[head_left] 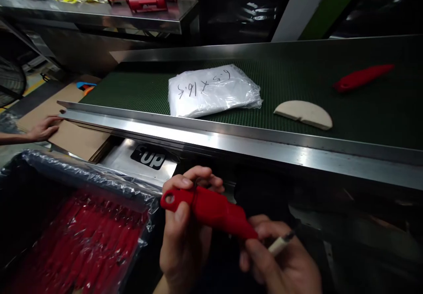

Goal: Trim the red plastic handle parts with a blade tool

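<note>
A red plastic part, with a round hole at one end and a tapered tip at the other, is held in front of me below the conveyor's edge. My left hand grips its holed end between thumb and fingers. At the tapered tip, my right hand pinches the part. That same hand also carries a slim, pale-handled tool with a dark tip, tucked among the fingers; its exact kind cannot be made out. Some right fingertips are hidden behind the part.
On the green conveyor belt lie a white plastic-wrapped pack, a cream half-round piece and another red part. A lined bin holds many red parts. Another person's hand touches cardboard. Red pieces sit on a metal shelf.
</note>
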A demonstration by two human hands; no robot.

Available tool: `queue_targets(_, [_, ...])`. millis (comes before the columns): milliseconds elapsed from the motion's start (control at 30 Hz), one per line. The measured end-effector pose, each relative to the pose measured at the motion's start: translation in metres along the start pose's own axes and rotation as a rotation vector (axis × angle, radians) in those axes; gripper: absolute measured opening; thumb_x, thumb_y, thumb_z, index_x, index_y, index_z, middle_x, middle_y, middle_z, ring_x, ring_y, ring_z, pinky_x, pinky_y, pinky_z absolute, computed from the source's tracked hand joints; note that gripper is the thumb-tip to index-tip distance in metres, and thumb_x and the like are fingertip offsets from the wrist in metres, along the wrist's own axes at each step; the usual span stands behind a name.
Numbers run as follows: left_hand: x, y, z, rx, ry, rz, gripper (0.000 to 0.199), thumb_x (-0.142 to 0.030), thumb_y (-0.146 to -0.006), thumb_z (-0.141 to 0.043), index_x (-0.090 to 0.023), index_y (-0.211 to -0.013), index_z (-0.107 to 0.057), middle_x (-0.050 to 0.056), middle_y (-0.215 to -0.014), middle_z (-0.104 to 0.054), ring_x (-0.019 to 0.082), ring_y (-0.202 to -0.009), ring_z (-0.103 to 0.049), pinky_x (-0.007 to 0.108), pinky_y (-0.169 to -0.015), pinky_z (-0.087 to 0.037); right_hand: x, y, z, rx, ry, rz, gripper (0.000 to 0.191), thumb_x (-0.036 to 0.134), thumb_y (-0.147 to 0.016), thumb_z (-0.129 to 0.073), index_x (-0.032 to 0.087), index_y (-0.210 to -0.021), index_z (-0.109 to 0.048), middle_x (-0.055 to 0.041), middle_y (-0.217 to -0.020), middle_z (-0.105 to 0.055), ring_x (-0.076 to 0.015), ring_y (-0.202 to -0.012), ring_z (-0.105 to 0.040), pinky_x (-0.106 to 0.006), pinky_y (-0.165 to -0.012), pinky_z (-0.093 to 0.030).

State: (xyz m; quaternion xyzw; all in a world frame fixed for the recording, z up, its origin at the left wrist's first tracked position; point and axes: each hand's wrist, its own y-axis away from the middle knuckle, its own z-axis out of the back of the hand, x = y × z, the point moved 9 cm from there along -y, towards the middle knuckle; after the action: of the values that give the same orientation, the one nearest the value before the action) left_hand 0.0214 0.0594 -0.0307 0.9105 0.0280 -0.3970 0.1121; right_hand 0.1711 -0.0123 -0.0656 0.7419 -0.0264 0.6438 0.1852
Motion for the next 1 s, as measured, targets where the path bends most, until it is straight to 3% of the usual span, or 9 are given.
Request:
queue_targets(167, [-0.009,0.019,0.015,0.058,-0.535,-0.041,0.026,-0.02,-0.078,-0.077,-0.028,-0.1,-0.066,0.004,-0.109,-0.07,0.023,-0.099,-0.067,0.027,-0.087,-0.055,0.018,-0.034,0.029,0.14,0.063,0.159,0.016,0.028,-0.094,-0.058,0.031,-0.108,-0.066,-0.0032,-0.108,-0.06,-0.0089,-0.065,-0.062,-0.019,-0.054,-0.054])
queue_targets(267, [-0.021,0.032,0.012,0.064,-0.713,-0.166,0.045,-0.014,-0.081,-0.074,-0.035,-0.118,-0.06,0.002,-0.11,-0.071,0.022,-0.103,-0.067,0.028,-0.089,-0.056,0.031,-0.043,0.029,0.259,0.085,0.235,0.019,0.02,-0.095,-0.057,0.031,-0.107,-0.067,-0.0041,-0.118,-0.058,-0.0131,-0.082,-0.064,-0.024,-0.065,-0.058])
queue_targets(367, [-0.027,0.035,0.014,0.077,-0.85,-0.243,0.049,-0.015,-0.077,-0.078,-0.036,-0.118,-0.062,0.001,-0.105,-0.072,0.022,-0.098,-0.068,0.03,-0.09,-0.055,0.039,-0.047,0.021,0.356,0.101,0.268,0.02,0.018,-0.095,-0.056,0.031,-0.107,-0.066,-0.0033,-0.113,-0.06,-0.0136,-0.085,-0.063,-0.023,-0.065,-0.057])
queue_targets(433, [-0.023,0.032,0.019,0.114,-0.967,-0.208,0.047,-0.018,-0.074,-0.081,-0.036,-0.115,-0.065,0.0,-0.103,-0.071,0.019,-0.094,-0.068,0.024,-0.086,-0.053,0.044,-0.05,0.013,0.407,0.168,0.277,0.016,0.021,-0.095,-0.058,0.03,-0.104,-0.066,-0.0016,-0.108,-0.061,-0.0108,-0.078,-0.062,-0.021,-0.064,-0.054])
queue_targets(533, [-0.008,0.029,0.024,0.265,-1.085,-0.056,0.053,-0.024,-0.076,-0.08,-0.037,-0.123,-0.06,0.001,-0.111,-0.069,0.019,-0.095,-0.067,0.02,-0.08,-0.052,0.051,-0.055,-0.001,0.496,0.309,0.25,0.007,0.028,-0.094,-0.06,0.026,-0.095,-0.067,0.0001,-0.094,-0.062,-0.01,-0.073,-0.059,-0.02,-0.064,-0.048])
queue_targets(633, [0.017,0.033,0.025,0.396,-1.005,0.226,0.058,-0.033,-0.085,-0.072,-0.036,-0.136,-0.046,0.004,-0.122,-0.062,0.022,-0.101,-0.064,0.028,-0.088,-0.051,0.054,-0.059,-0.019,0.6,0.331,0.139,0.017,0.034,-0.096,-0.056,0.023,-0.089,-0.066,0.0021,-0.075,-0.059,-0.0099,-0.066,-0.055,-0.019,-0.059,-0.045])
queue_targets(733, [0.036,0.039,0.019,0.379,-0.734,0.446,0.055,-0.036,-0.091,-0.064,-0.034,-0.14,-0.039,0.006,-0.113,-0.064,0.022,-0.099,-0.064,0.03,-0.086,-0.05,0.057,-0.061,-0.034,0.683,0.255,0.01,0.023,0.038,-0.097,-0.054,0.021,-0.085,-0.064,0.0024,-0.073,-0.059,-0.0099,-0.064,-0.055,-0.019,-0.056,-0.044])
queue_targets(867, [0.044,0.033,0.003,0.293,-0.306,0.452,0.059,-0.029,-0.089,-0.066,-0.034,-0.139,-0.034,0.005,-0.102,-0.064,0.018,-0.071,-0.069,0.023,-0.06,-0.051,0.054,-0.055,-0.047,0.827,0.191,-0.127,0.027,0.039,-0.099,-0.051,0.02,-0.082,-0.059,0.0033,-0.072,-0.06,-0.0091,-0.064,-0.057,-0.019,-0.059,-0.045])
queue_targets(1000, [0.046,0.027,-0.001,0.2,-0.167,0.498,0.033,-0.026,-0.089,-0.056,-0.024,-0.121,-0.047,0.001,-0.084,-0.06,0.014,-0.054,-0.06,0.017,-0.042,-0.041,0.057,-0.065,-0.034,0.677,0.349,0.032,0.027,0.043,-0.103,-0.04,0.03,-0.114,-0.061,0.0038,-0.09,-0.063,-0.0082,-0.077,-0.057,-0.018,-0.071,-0.047])
